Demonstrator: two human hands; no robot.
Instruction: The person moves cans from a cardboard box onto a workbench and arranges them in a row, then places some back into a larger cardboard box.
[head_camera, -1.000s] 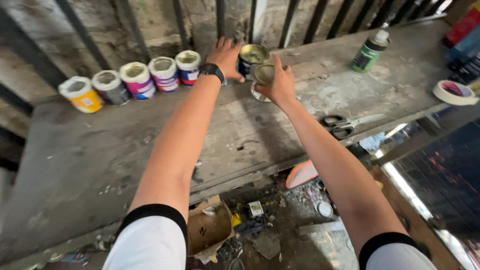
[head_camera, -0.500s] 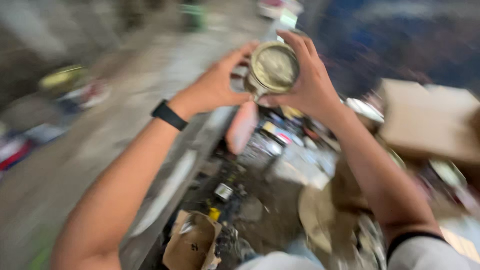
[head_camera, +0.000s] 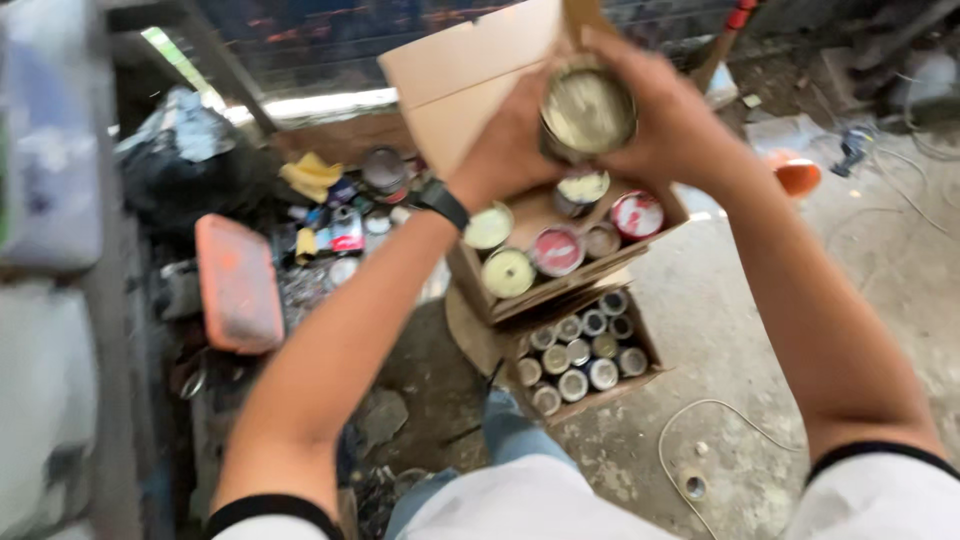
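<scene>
- Paint tin (head_camera: 588, 110): off the bench since a moment ago, now above the open cardboard box (head_camera: 470, 75) of tins.
- Left hand (head_camera: 510, 135), right hand (head_camera: 670, 120): both wrapped closed around it.
- Lid: seemingly paint-smeared; blurred.

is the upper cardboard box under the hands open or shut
Open. The upper cardboard box has its flap raised, and the round tops of several paint cans show inside, below the can both hands hold.
</scene>
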